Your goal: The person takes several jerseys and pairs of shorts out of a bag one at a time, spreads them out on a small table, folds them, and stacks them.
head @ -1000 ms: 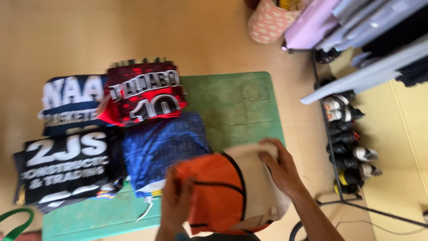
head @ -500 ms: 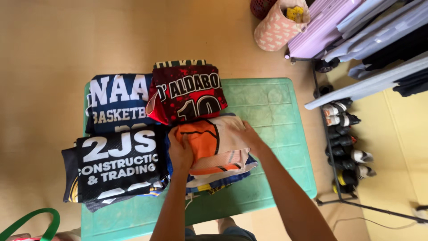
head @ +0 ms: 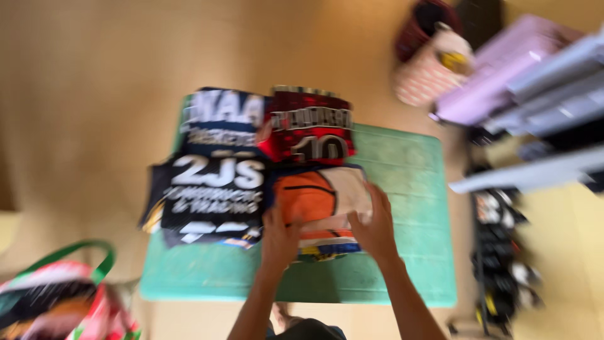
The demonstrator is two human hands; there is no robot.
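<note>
Head view: both hands (head: pixel 327 234) flat on folded jersey (head: pixel 321 198).

Four folded jerseys lie on one green counter (head: pixel 402 264): a navy jersey (head: pixel 220 123), a red jersey (head: pixel 308 129), a black jersey (head: pixel 211 195), an orange-and-cream jersey (head: pixel 321 195). Two hands rest on the last: left hand (head: pixel 280 242), right hand (head: pixel 375 230).

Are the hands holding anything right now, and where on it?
Nothing is lifted. Both hands rest flat on the folded orange and cream jersey atop its pile: left hand at its near left edge, right hand at its near right corner.
</note>
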